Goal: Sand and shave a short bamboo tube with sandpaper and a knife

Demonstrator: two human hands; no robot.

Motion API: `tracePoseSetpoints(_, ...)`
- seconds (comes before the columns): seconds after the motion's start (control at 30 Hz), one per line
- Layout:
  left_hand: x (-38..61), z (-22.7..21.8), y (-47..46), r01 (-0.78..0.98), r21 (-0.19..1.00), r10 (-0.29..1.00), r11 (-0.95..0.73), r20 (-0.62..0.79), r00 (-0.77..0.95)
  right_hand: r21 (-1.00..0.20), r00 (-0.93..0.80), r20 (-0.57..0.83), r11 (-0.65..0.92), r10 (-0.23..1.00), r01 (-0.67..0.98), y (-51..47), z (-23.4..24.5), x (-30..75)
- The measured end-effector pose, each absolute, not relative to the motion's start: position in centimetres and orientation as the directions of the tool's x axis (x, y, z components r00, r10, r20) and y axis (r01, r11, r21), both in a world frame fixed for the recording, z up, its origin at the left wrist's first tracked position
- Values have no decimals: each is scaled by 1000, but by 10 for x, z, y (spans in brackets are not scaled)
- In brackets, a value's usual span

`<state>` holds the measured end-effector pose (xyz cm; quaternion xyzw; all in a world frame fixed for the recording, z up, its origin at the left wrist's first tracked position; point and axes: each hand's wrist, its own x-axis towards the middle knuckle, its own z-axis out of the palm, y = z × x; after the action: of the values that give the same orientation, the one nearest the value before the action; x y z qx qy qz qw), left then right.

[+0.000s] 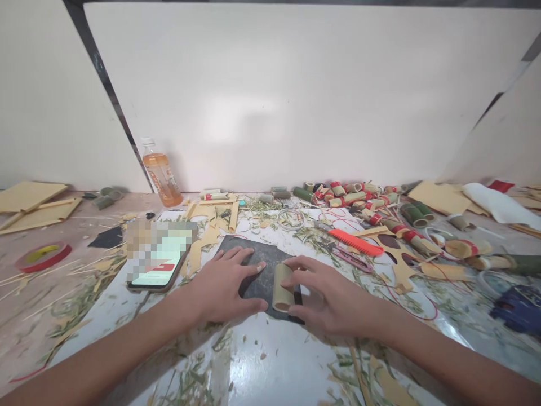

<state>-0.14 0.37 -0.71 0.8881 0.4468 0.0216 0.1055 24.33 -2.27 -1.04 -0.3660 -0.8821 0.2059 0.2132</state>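
Observation:
My left hand [228, 285] lies flat with its fingers spread, pressing on a dark sheet that looks like sandpaper [262, 256]. A pale band wraps one of its fingers. On the right part of that sheet rests a short, hollow bamboo tube [282, 290], peeled to a pale green-tan, its open end facing me. The fingers and thumb of my right hand [327, 290] grip the tube from its right side. Beyond the right hand are an orange-red utility knife [355, 242] and a purple-pink tool [352, 259].
Left of the sheet lies a phone [163, 265], with red tape [43, 256] farther out. A bottle of orange drink [162, 175] stands by the white partition [296, 101]. Bamboo pieces with red bands [350, 194] crowd the back right. Green shavings [190, 372] litter the worktop.

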Motion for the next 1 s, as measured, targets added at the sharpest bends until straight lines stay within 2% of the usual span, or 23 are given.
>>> tracePoseSetpoints(0.2, -1, -3, 0, 808, 255, 824, -531, -67, 563, -528, -618, 150, 591, 772, 610, -23, -1, 240)
tracePoseSetpoints(0.43, 0, -2, -2, 820, 258, 833, -510, -89, 546, -565, -596, 80, 529, 799, 633, -23, 0, 237)
tracePoseSetpoints(0.73, 0, -4, -2, 816, 242, 829, -525, -71, 555, -542, -588, 217, 597, 779, 591, -19, -6, 239)
tracePoseSetpoints(1.0, 2, -7, 0, 814, 171, 818, -555, -68, 571, -515, -602, 253, 632, 758, 579, -20, -9, 243)
